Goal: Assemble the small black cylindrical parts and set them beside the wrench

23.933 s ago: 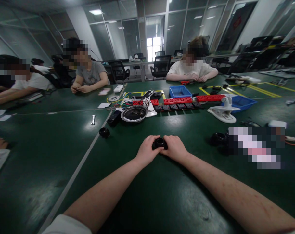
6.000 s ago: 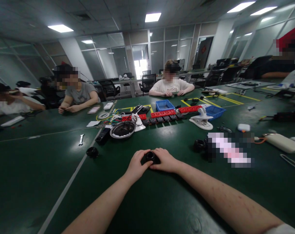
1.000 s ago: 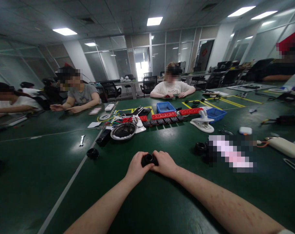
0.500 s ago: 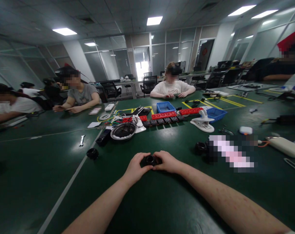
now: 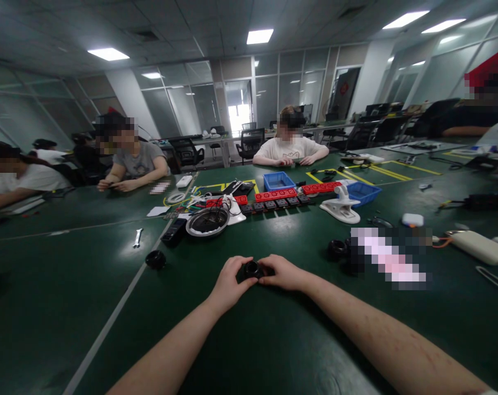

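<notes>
A small black cylindrical part (image 5: 252,269) with a round opening facing up is between my hands on the green table. My left hand (image 5: 228,282) curves around its left side, with fingers behind and thumb in front. From the right, my right hand (image 5: 285,272) closes its fingers and thumb against the same part, and some dark material shows inside that grip. Part of the piece is hidden by my fingers. Similar black round parts lie apart from my hands: one at the left (image 5: 155,259) and another at the right (image 5: 337,249).
A wrench (image 5: 137,238) lies at the left. Beyond my hands are a metal dish (image 5: 208,233), red socket strips (image 5: 276,195), a blue tray (image 5: 278,181) and a white clip stand (image 5: 341,211). A power bank (image 5: 481,247) is at the right. Other people sit around the table.
My hands and the black part hold nearly the same pose. The view has shifted very slightly. At the left, the hands of the person in grey have drawn closer together.
</notes>
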Demonstrator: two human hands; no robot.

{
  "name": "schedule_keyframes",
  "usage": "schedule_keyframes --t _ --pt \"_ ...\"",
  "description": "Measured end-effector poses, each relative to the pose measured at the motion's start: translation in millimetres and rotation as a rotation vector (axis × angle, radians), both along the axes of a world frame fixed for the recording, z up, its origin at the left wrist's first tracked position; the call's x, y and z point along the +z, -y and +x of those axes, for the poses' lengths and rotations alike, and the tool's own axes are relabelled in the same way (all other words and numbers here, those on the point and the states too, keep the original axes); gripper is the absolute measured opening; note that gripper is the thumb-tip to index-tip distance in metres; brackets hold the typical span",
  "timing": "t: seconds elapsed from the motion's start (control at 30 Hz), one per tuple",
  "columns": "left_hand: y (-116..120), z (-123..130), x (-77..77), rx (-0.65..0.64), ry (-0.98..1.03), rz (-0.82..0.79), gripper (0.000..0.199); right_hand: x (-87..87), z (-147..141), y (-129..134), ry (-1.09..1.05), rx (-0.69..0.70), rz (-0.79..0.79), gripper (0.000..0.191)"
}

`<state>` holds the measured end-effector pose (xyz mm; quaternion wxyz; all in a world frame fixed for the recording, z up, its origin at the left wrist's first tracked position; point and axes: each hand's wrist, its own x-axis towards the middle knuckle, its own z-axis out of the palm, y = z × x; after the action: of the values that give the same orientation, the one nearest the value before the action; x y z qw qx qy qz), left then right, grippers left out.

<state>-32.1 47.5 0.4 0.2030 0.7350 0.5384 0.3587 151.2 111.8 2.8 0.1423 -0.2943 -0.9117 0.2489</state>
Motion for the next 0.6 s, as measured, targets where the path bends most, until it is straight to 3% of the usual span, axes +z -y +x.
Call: schedule_keyframes --t 0.13,0.27,0.4,0.5,0.6 --pt "2 5 -1.3 0.047 0.002 0.003 0.035 -3.8 -7 3 0.006 -0.087 -0.026 0.027" --pt "1 9 -5.3 0.157 -0.018 0.014 0.032 -4.5 -14 14 0.049 -0.254 0.081 0.035" --pt "-4 0 -5.2 0.084 -0.041 -0.015 0.045 3.1 -9 16 -0.153 -0.164 0.042 0.040" --pt "-7 -7 -4.4 0.028 -0.104 -0.022 0.064 9.3 -6 14 -0.311 -0.197 0.015 0.035" --pt "-8 -7 -5.8 0.027 -0.212 -0.020 0.047 11.1 -12 14 -0.269 -0.256 0.085 0.043"
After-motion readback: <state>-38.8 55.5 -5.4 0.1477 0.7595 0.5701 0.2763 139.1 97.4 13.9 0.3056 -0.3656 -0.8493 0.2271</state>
